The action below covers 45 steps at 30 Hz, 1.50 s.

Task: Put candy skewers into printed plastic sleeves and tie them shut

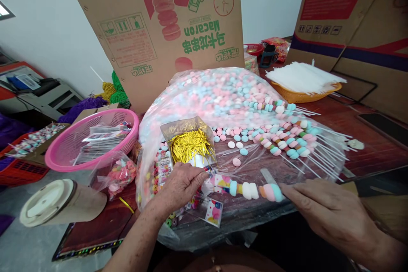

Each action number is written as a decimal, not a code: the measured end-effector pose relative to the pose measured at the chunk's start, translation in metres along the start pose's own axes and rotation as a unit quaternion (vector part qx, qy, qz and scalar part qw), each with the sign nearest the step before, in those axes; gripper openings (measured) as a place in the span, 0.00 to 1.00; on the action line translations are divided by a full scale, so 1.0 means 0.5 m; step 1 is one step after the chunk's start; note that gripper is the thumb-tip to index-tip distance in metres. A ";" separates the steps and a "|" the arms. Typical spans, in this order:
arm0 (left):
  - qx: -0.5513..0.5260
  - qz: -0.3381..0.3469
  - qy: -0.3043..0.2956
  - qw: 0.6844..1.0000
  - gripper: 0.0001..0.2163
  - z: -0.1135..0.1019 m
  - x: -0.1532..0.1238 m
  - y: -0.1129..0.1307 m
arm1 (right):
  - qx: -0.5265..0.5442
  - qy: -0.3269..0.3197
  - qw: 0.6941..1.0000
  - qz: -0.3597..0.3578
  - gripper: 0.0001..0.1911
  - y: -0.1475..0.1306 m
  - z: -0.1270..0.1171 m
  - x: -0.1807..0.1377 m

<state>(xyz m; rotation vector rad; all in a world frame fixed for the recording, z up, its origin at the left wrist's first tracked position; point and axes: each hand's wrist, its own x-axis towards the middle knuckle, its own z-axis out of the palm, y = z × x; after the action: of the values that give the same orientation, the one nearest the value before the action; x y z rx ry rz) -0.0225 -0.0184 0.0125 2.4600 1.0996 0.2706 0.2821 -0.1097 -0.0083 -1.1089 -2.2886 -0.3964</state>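
On the left hand (183,185), I have thumb and forefinger pinched together on the edge of a clear printed bag (220,182). On the right hand (334,214), the outstretched fingertips meet the blue end of a candy skewer (250,191); the thumb is hidden from my camera, so I cannot tell whether those fingers are closed on it. The skewer spans the gap between my two hands, its left end at the bag; how far inside it sits, I can't make out. Just beyond my left hand is a box of gold ties (193,146), and nearer me lies a printed packet (214,212). Past the skewer I see loose candies (236,162), then stacked skewers (293,142) on the right, in front of a large plastic bag (204,93) full of candies. Farther left are a pink basket (135,125) and a lidded cup (87,202); far right, an orange basket (296,94) carries white sticks (304,77).
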 end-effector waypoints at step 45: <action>-0.757 -0.271 0.292 0.518 0.18 0.094 0.042 0.044 | 0.524 -0.133 0.756 0.369 0.19 -0.215 0.197 0.093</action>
<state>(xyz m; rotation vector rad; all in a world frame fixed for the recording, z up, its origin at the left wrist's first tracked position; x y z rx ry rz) 0.0222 -0.0301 -0.0192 0.3598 0.9702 1.2321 0.1390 -0.0992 -0.0615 -1.2849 -1.5577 1.2688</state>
